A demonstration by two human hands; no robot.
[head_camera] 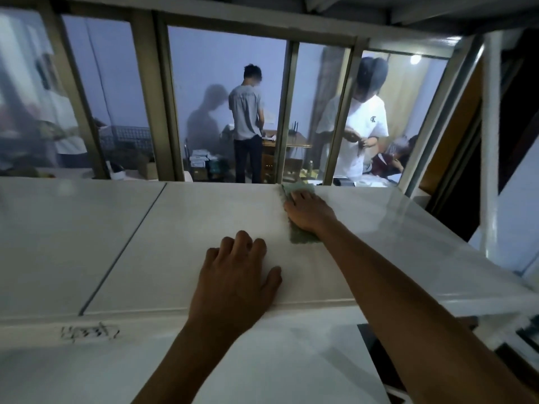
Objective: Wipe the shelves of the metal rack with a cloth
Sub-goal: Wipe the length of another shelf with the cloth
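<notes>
Pressing a green cloth (300,228) flat under the right hand (309,212) at the white shelf's (180,228) far edge, fingers extended; left hand (237,275) braces, loosely curled, holding nothing; even, overlapping strokes would suit best

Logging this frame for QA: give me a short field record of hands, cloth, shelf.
shelf: white rack shelf, seam left of centre
cloth: green cloth, flat on shelf near the back edge
right hand: right hand pressing flat on cloth, arm stretched forward
left hand: left hand resting on the shelf's front edge, holds nothing
background: people behind the window
</notes>
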